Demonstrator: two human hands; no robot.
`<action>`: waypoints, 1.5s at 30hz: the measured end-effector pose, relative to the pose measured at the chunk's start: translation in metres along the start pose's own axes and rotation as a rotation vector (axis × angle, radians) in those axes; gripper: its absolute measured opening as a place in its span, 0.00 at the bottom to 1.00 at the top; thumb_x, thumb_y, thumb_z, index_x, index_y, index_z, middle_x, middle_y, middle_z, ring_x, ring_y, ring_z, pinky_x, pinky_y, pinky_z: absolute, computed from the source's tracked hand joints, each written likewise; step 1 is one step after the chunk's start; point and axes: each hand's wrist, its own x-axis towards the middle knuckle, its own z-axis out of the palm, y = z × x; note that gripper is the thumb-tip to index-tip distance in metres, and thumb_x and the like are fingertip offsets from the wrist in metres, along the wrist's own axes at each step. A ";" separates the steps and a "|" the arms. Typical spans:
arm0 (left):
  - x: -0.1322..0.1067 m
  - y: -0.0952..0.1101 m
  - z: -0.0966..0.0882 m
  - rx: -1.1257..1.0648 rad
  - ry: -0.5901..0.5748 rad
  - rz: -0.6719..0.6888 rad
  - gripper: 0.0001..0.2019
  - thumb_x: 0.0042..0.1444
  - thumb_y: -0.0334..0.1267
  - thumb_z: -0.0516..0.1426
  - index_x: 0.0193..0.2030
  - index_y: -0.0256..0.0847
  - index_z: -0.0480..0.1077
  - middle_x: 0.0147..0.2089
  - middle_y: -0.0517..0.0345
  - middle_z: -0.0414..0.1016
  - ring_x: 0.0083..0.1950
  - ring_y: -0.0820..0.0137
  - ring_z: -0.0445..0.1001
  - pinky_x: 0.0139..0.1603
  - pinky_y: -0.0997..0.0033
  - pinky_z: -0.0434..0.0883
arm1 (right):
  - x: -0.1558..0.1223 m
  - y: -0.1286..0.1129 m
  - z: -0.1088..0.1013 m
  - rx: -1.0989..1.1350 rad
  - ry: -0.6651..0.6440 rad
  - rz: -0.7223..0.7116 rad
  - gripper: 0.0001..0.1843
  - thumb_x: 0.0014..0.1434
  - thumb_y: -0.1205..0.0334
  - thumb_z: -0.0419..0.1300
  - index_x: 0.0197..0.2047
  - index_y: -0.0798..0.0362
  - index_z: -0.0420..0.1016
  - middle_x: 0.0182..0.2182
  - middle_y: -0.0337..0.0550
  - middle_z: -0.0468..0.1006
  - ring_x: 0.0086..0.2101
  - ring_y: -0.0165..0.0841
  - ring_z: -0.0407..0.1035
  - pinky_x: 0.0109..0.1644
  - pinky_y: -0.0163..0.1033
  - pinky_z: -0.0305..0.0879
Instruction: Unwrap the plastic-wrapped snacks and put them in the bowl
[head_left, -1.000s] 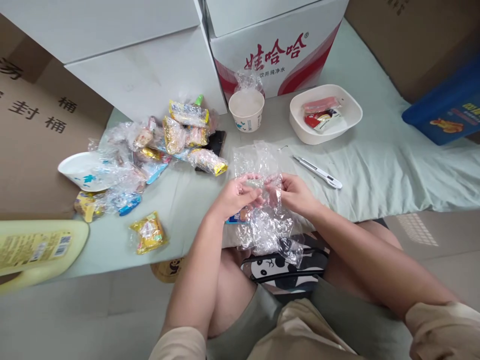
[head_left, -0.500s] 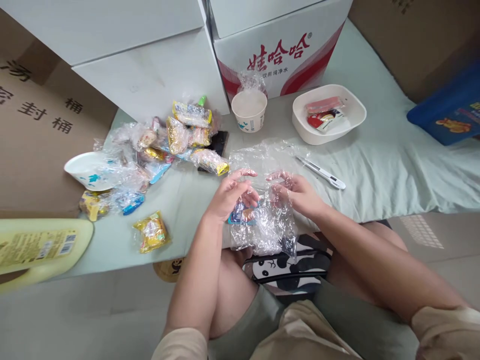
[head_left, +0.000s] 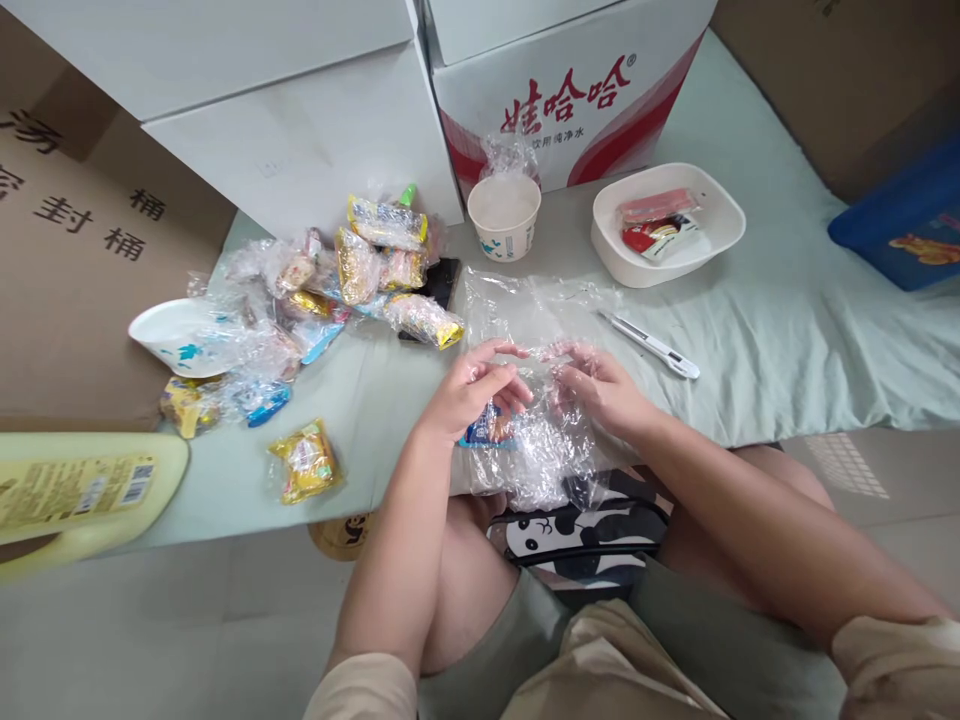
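Note:
A crumpled clear plastic bag spreads between my hands at the front edge of the cloth-covered surface. My left hand is closed on its left side, thumb bent in and forefinger reaching rightward. On the opposite side my right hand grips the bag with curled fingers, film lying over the fingertips. A small blue packet shows just below my left hand, partly covered by film. More clear plastic sheet lies flat beyond my hands. A white utility knife rests to the right of my right hand.
Wrapped snacks are heaped at left beside a tipped paper bowl. One yellow packet lies apart. A paper cup holding plastic stands before white cartons. Packets lie in a white tub. A black-and-white bag is between my knees.
Both hands have shifted slightly right in view, along with the surrounding things, as the camera turned a little. Their hold on the plastic looks much the same.

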 end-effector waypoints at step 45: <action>0.003 -0.007 0.008 0.133 -0.058 -0.011 0.11 0.59 0.43 0.59 0.46 0.41 0.72 0.29 0.60 0.78 0.26 0.75 0.76 0.28 0.75 0.69 | -0.001 -0.001 0.010 0.069 -0.022 -0.003 0.24 0.53 0.40 0.69 0.38 0.51 0.69 0.23 0.34 0.72 0.23 0.27 0.66 0.27 0.35 0.66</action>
